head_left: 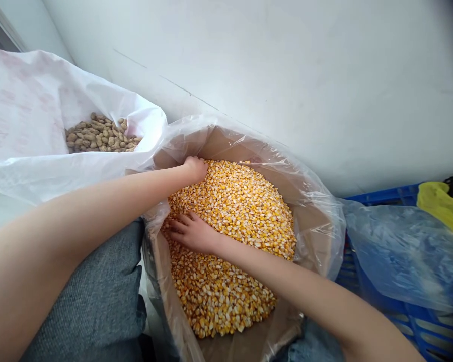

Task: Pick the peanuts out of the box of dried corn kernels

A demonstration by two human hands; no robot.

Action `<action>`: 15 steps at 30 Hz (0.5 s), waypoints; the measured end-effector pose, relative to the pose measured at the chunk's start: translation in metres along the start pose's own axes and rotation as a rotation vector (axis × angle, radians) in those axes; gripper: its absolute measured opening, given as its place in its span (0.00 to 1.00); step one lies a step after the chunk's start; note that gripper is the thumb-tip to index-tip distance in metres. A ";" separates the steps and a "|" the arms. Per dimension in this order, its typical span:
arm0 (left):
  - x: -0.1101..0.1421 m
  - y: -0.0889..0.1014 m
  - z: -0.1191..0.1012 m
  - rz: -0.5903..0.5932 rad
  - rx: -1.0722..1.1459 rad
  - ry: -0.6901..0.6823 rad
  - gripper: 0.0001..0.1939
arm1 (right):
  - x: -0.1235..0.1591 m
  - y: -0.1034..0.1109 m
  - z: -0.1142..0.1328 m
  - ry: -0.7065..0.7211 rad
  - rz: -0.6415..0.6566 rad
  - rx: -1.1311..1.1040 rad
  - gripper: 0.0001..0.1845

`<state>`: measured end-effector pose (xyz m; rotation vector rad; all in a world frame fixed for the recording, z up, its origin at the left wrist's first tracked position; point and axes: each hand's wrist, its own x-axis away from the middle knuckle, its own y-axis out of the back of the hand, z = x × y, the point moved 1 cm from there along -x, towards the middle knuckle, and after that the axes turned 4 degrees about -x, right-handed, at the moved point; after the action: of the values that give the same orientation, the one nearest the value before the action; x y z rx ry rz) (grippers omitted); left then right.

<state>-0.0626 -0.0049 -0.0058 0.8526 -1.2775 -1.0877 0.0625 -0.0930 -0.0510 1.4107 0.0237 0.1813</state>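
Observation:
A large heap of dried corn kernels, yellow and whitish, fills much of a brown sack with a clear plastic liner. My left hand reaches in at the far left edge of the heap. Its fingertips dip among the kernels and are mostly hidden, so their grip cannot be made out. Nearer to me, my right hand lies palm down on the corn, with its fingers spread and pointing left. Some of its fingertips sink slightly into the kernels.
At the left, a white sack holds peanuts in shells. To the right stands a blue plastic crate, with clear plastic bags and a yellow bag on it. A pale wall rises behind the sacks. My jeans-clad knees flank the corn sack.

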 end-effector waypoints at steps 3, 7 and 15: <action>0.000 -0.001 0.001 -0.009 0.008 0.013 0.19 | 0.009 0.000 -0.006 -0.071 0.024 -0.023 0.15; 0.001 -0.002 0.002 -0.001 -0.013 0.012 0.19 | -0.009 -0.008 -0.002 -0.097 -0.017 -0.032 0.14; 0.002 0.000 0.003 -0.001 0.061 0.022 0.19 | -0.024 0.006 -0.005 -0.157 0.102 -0.047 0.11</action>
<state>-0.0653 -0.0068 -0.0048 0.9086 -1.2980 -1.0414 0.0377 -0.0904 -0.0479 1.3765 -0.1812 0.1536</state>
